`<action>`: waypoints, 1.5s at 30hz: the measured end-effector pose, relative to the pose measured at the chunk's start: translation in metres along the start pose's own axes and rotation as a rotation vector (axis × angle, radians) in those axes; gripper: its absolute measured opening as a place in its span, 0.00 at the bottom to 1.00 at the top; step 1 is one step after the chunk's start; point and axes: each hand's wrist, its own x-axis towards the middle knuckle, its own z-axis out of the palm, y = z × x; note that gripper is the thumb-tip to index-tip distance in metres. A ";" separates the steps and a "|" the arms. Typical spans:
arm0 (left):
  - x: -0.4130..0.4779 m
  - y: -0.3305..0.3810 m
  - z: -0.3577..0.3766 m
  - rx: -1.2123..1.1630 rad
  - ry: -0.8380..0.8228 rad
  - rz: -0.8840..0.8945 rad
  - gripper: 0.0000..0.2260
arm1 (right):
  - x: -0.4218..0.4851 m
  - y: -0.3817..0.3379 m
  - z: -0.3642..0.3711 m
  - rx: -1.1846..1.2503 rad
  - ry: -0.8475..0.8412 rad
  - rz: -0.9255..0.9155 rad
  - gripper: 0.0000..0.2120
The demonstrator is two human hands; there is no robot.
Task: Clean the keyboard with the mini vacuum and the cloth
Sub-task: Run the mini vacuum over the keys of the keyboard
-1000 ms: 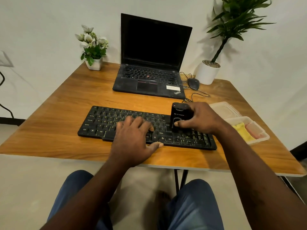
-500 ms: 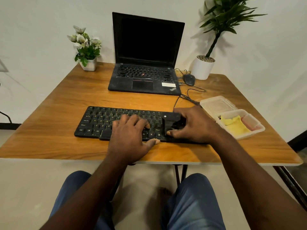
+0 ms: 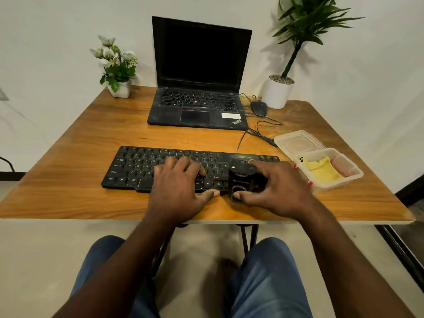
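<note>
A black keyboard (image 3: 142, 166) lies across the front of the wooden table (image 3: 80, 138). My left hand (image 3: 179, 189) rests flat on its middle keys, fingers spread and the thumb at the front edge. My right hand (image 3: 277, 187) grips a small black mini vacuum (image 3: 241, 177) that stands on the keyboard's right part, near its front edge, with my thumb on the vacuum's lower front. A yellow cloth (image 3: 321, 169) lies in a clear plastic container (image 3: 353, 174) to the right of the keyboard.
An open black laptop (image 3: 197, 88) stands behind the keyboard. A black mouse (image 3: 259, 108) and its cable lie beside it. A container lid (image 3: 298, 142), a white flower pot (image 3: 120, 88) at back left and a potted plant (image 3: 277, 91) at back right stand on the table.
My right hand has drawn the mini vacuum toward me, from the keyboard's back rows to its front edge. The left hand has stayed on the middle keys.
</note>
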 end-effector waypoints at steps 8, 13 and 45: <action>0.001 0.001 0.000 0.009 -0.010 0.001 0.27 | -0.011 0.002 0.035 0.031 0.449 0.069 0.19; 0.001 -0.002 0.000 -0.012 0.004 0.022 0.31 | 0.002 -0.024 0.069 -0.107 0.409 -0.104 0.16; 0.000 -0.005 0.003 -0.035 0.027 0.038 0.28 | 0.048 -0.017 -0.002 -0.163 -0.073 0.045 0.25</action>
